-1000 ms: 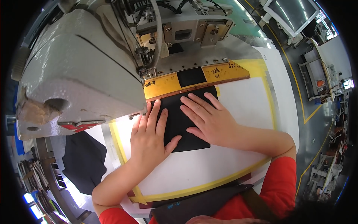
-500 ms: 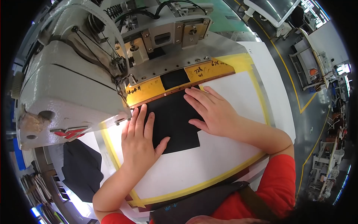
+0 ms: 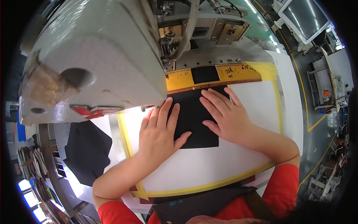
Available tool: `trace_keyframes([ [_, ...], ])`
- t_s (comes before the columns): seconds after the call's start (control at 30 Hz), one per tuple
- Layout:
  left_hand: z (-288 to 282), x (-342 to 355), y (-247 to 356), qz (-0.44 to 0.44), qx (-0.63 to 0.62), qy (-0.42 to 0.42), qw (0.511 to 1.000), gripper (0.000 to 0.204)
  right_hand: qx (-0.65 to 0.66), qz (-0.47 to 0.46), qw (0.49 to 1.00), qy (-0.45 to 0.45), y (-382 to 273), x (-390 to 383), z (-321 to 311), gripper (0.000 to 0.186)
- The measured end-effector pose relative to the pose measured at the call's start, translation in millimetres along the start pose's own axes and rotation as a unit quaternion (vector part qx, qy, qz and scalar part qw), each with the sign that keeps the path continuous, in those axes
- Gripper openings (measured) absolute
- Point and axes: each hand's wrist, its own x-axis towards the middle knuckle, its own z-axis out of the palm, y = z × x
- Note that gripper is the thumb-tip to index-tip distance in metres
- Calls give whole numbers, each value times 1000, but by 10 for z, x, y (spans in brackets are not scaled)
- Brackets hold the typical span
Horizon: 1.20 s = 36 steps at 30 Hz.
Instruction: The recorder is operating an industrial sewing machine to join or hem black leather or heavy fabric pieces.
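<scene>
A black fabric piece (image 3: 192,119) lies flat on the white work surface (image 3: 209,168), its far edge against the copper-coloured edge of a yellow clamp plate (image 3: 238,72). Through a cut-out in that plate more black material shows. My left hand (image 3: 158,128) rests flat on the fabric's left side, fingers stretched toward the plate and thumb out. On its right side lies my right hand (image 3: 229,117), palm down with fingers apart, tips close to the plate's edge. Neither hand grips anything. A large sewing machine head (image 3: 100,67) looms over the left, near my left fingertips.
Yellow tape (image 3: 209,185) borders the white surface. More black fabric pieces (image 3: 87,151) lie at the left beside the machine. A monitor (image 3: 304,18) stands at the far right, above a grey floor with yellow lines. Stacked material (image 3: 33,162) sits at the lower left.
The view has shifted, so the machine head looms larger and the work surface sits further right. Both hands keep about the same place on the black fabric.
</scene>
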Motion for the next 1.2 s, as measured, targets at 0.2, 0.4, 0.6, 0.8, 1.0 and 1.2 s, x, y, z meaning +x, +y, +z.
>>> trace_keyframes([
  [0.2, 35, -16, -9, 7, 4, 1, 1000, 70, -5, -3, 1000, 3, 1, -11, 11, 62],
  [0.4, -9, -14, -2, 28, 54, 28, 998, 68, 6, -5, 1000, 11, 7, 9, -14, 62],
  [0.6, -4, -2, 8, -2, 15, -3, 1000, 69, 60, -11, 998, 35, 67, 31, -19, 64],
  [0.8, -15, -8, -14, 6, 24, 4, 1000, 70, 52, -38, 997, 33, 68, 41, -8, 59],
  [1.0, -11, -2, -11, 24, 52, 21, 998, 68, 45, -32, 998, 27, 62, 35, -14, 59],
  [1.2, -26, -8, 9, 24, 54, 18, 998, 69, 36, -34, 998, 25, 68, 14, -31, 59],
])
